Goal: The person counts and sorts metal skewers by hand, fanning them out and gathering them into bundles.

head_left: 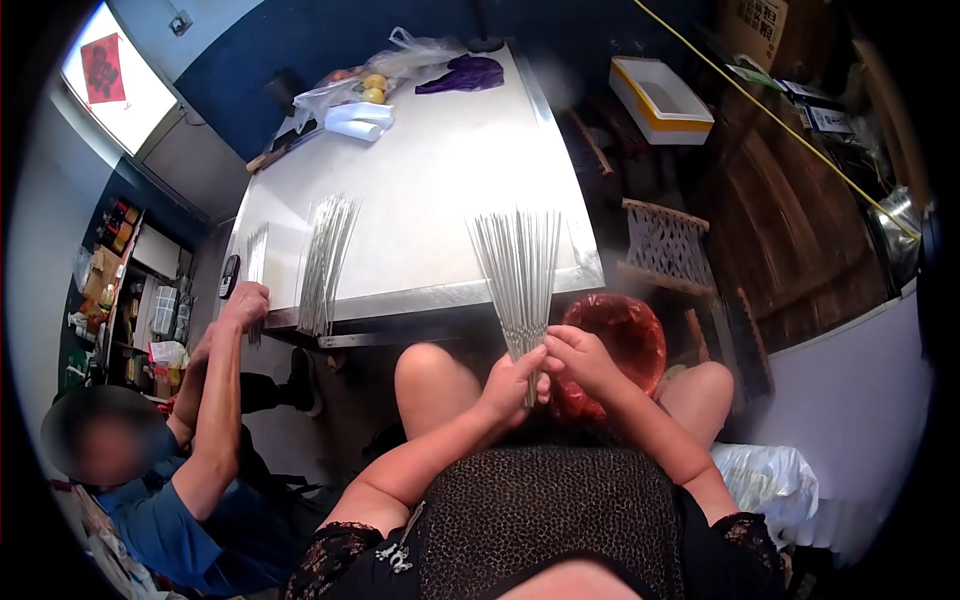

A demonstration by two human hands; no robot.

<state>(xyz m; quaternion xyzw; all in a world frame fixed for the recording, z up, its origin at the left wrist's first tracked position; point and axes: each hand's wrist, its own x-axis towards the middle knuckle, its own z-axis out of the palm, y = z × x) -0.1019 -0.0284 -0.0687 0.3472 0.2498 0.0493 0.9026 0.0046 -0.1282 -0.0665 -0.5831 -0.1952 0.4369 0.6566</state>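
Note:
A fanned bundle of thin metal skewers [518, 265] stands upright before me, its spread tips over the table's front edge. My left hand [511, 385] is wrapped around the bundle's lower end. On the right side of that same end, my right hand [585, 362] has its thumb and fingers pinched together at the skewers; whether it has singled one out is too small to tell. Another bundle of skewers [328, 265] lies at the table's front left. Farther left, a co-worker's hand [246, 304] is closed at a smaller skewer bundle [257, 262].
A red bag-lined bucket [640, 340] stands between my knees. The white-topped table [430, 180] bears plastic bags with fruit [374, 88], a purple bag [465, 75], a knife [275, 155] and a phone [230, 275]. A stool [668, 245] and foam box [662, 95] are at right.

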